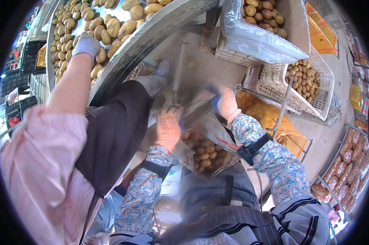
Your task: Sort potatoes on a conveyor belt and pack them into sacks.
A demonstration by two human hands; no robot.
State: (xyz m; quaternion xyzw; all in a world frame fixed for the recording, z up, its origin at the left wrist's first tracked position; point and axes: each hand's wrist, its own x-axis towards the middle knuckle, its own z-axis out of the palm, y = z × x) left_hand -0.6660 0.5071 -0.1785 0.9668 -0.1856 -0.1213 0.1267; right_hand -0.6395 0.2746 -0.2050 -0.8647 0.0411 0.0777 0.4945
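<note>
My left hand, in an orange glove, is at the left end of a dark, motion-blurred object; whether its fingers grip it is unclear. My right hand, gloved in orange and blue, is closed on the right side of that object. Blur hides what it is. Just below and between my hands, in front of my striped apron, a pale plastic sack gapes around brown potatoes. A red tie lies along the sack's right edge. A blurred metal bar stands beyond my hands.
At left, a co-worker's gloved hand touches potatoes on a metal-rimmed sorting table. Upper right are a plastic-lined crate and a white crate, both holding potatoes. An orange mesh sack sits right of my right hand, beside a metal rod.
</note>
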